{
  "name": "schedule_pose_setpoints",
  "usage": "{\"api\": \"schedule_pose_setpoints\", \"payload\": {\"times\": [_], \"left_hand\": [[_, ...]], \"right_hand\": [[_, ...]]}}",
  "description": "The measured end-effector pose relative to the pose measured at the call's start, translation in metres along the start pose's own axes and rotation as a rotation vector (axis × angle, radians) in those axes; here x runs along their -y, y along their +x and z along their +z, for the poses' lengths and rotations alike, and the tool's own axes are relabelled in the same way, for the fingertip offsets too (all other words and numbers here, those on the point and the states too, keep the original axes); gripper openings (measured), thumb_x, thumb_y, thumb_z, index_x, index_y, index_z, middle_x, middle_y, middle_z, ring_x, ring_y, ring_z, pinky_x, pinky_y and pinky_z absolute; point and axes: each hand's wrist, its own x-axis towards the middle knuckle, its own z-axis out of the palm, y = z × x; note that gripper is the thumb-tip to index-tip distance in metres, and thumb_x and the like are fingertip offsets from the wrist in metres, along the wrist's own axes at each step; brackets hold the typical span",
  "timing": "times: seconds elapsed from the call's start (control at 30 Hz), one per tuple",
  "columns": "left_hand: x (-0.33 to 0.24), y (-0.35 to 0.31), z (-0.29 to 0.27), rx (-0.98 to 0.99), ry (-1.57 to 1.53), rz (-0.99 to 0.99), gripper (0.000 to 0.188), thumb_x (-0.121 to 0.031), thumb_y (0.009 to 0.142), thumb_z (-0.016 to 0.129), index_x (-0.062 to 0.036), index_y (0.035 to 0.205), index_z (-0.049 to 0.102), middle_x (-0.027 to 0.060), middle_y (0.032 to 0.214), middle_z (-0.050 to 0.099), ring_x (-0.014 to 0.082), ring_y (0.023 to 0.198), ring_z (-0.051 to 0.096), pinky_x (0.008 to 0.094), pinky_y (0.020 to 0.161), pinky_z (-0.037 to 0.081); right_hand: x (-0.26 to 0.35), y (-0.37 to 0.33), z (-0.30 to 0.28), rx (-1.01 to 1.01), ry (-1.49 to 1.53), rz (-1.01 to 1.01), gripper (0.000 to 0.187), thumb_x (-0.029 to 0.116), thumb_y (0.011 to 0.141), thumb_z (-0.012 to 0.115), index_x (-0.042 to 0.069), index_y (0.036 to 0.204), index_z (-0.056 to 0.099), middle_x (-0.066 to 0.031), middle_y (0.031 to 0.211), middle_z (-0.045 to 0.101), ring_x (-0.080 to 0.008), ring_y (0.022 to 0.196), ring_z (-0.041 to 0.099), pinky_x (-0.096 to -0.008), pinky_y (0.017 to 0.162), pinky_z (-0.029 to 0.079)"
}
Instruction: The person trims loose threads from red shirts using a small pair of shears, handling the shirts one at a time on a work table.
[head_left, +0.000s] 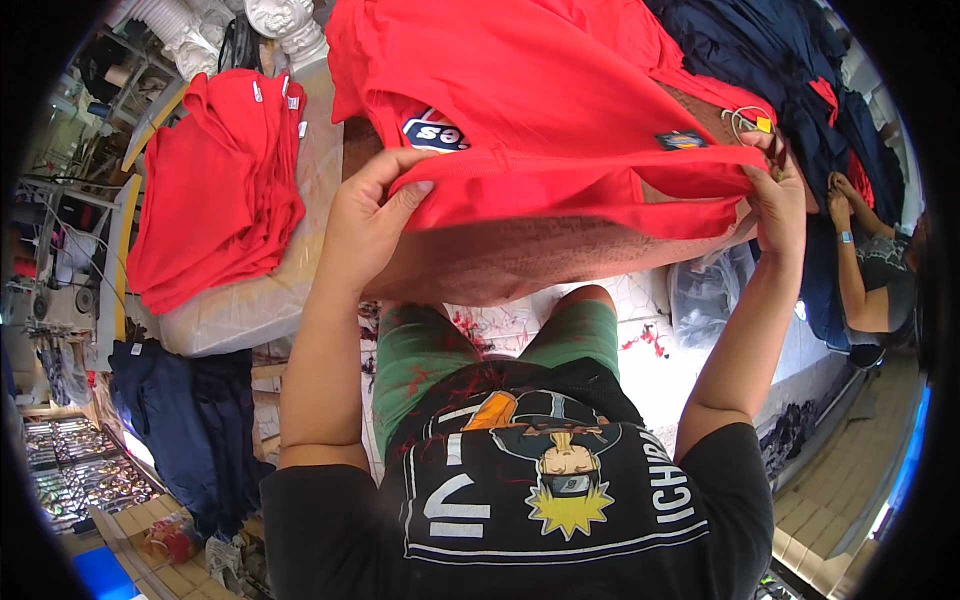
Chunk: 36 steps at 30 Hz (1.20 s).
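Note:
A red shirt [520, 95] lies spread in front of me, its near hem lifted and stretched between my two hands. My left hand [375, 205] is closed on the hem's left end, with the thumb on top of the fabric. At the other end, my right hand [780, 195] pinches the cloth between thumb and fingers. Beside the right fingers shows a small thing with a pale loop and a yellow part [764, 125]; its kind is unclear. A dark logo patch [435, 132] and a small woven label [681, 141] show on the shirt. Under the hem is a brown patterned surface [500, 265].
Folded red garments [215, 190] are stacked at left on a plastic-wrapped block [250, 315]. Dark navy clothes [190, 430] hang below; another navy pile [760, 50] sits at far right. A co-worker [870, 260] is at the right edge. Red thread scraps [650, 340] litter the floor.

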Motion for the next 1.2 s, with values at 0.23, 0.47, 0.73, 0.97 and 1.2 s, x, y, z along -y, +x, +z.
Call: {"api": "schedule_pose_setpoints", "payload": {"times": [0.23, 0.47, 0.73, 0.97, 1.2], "left_hand": [[0.004, -0.018, 0.007, 0.089, -0.543, -0.354, 0.033, -0.022, 0.099, 0.053, 0.0074, 0.106, 0.065, 0.0066, 0.095, 0.068, 0.0080, 0.084, 0.063, 0.0233, 0.077, 0.049], [0.018, -0.020, 0.014, 0.101, -0.582, -0.387, 0.035, -0.025, 0.099, 0.051, 0.0065, 0.106, 0.065, 0.0080, 0.094, 0.069, 0.0094, 0.084, 0.063, 0.0232, 0.077, 0.049], [0.055, -0.015, 0.036, 0.183, 0.788, -0.023, 0.032, -0.024, 0.089, 0.063, -0.0066, 0.116, 0.064, 0.0120, 0.108, 0.066, 0.0291, 0.098, 0.063, 0.0361, 0.084, 0.049], [0.042, 0.009, 0.061, 0.235, 0.631, -0.280, 0.025, -0.021, 0.086, 0.068, -0.0030, 0.103, 0.070, 0.0106, 0.095, 0.071, 0.0261, 0.086, 0.067, 0.0336, 0.080, 0.051], [0.006, -0.005, 0.041, 0.298, -0.239, -0.486, 0.029, -0.019, 0.093, 0.064, 0.0040, 0.110, 0.067, 0.0035, 0.099, 0.069, 0.0072, 0.090, 0.061, 0.0227, 0.082, 0.048]], "right_hand": [[-0.047, 0.011, -0.045, -0.002, 0.179, 0.073, 0.018, 0.025, 0.089, 0.069, 0.012, 0.098, 0.062, 0.0081, 0.072, 0.055, -0.0001, 0.053, 0.042, -0.0177, 0.047, 0.028], [-0.058, 0.022, -0.032, -0.039, 0.158, 0.134, 0.014, 0.024, 0.091, 0.067, 0.012, 0.097, 0.063, 0.0091, 0.068, 0.053, -0.0006, 0.050, 0.038, -0.0182, 0.047, 0.027], [-0.071, 0.023, 0.035, -0.113, -0.851, 0.081, 0.036, 0.027, 0.080, 0.077, 0.006, 0.107, 0.067, -0.0030, 0.082, 0.065, -0.0098, 0.067, 0.054, -0.0258, 0.063, 0.045], [-0.025, -0.029, 0.127, 0.453, -0.563, -0.200, 0.036, 0.019, 0.082, 0.073, 0.005, 0.113, 0.060, -0.0109, 0.094, 0.061, -0.0207, 0.086, 0.061, -0.0311, 0.074, 0.049], [0.009, -0.057, 0.136, 0.597, -0.436, -0.388, 0.029, 0.010, 0.078, 0.070, 0.005, 0.106, 0.062, -0.0101, 0.098, 0.061, -0.0259, 0.090, 0.061, -0.0345, 0.075, 0.045]]}}
